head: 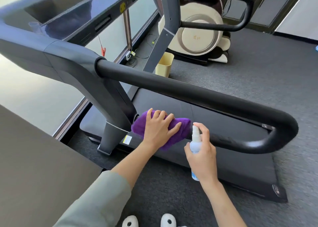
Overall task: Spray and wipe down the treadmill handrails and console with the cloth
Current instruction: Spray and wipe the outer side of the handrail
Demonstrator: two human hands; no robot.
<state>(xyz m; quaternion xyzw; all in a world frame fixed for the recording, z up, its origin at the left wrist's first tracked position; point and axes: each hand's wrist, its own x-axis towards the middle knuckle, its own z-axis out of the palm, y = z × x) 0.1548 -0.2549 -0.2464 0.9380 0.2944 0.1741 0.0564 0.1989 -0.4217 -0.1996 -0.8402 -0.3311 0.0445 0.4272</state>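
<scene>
A purple cloth [180, 132] is wrapped over the lower black handrail bar [240, 144] of the treadmill, close to the grey upright [110, 106]. My left hand [158, 128] lies on top of the cloth with fingers spread and curved over it. Just to the right, my right hand [203, 154] grips a small white spray bottle [195, 137], index finger on the nozzle, which points at the bar. The upper handrail [189, 92] loops round to the lower bar at the right. The dark glossy console [68, 13] sits at the top left.
The treadmill belt [172, 104] lies under the rails on grey carpet. A cream bin [164, 65] stands behind the far upright, with a white and brown massage chair [199, 34] beyond it. Windows run along the left. A dark surface [34, 166] fills the near left.
</scene>
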